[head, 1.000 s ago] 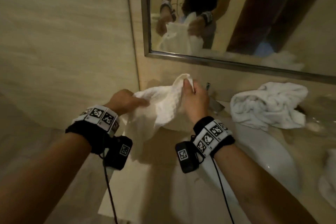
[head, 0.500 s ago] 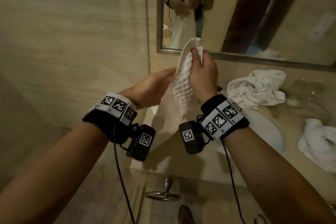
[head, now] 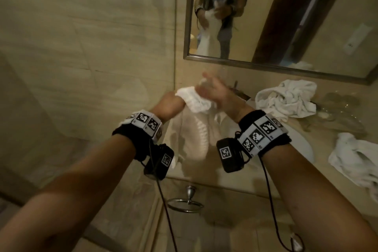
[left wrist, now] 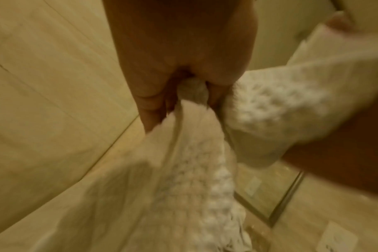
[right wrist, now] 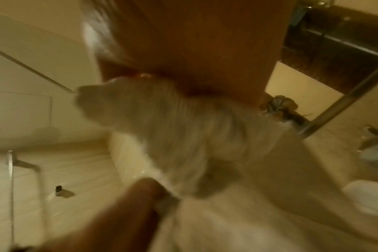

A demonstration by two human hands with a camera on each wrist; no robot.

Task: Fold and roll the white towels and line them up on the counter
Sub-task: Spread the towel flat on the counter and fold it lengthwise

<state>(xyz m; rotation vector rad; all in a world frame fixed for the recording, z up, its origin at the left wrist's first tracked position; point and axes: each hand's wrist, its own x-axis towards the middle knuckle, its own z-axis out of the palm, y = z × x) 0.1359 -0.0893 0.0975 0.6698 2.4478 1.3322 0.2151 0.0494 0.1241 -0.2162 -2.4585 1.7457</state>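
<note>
A: Change vs half a second back?
B: Both hands dropped lower; the waffle-weave white towel [head: 194, 106] is bunched between them, not raised to the mirror [head: 286, 26].
A: Hands?
B: Left hand [head: 169, 104] clenched round the gathered cloth, clear in the left wrist view [left wrist: 177, 81]. Right hand [head: 214, 92] blurred, fingers spread against the cloth; can't tell its hold.
A: Towel location?
B: In the air over the counter [head: 319, 139], tail hanging. Two crumpled towels [head: 286, 98] [head: 356, 157] lie right.
</note>
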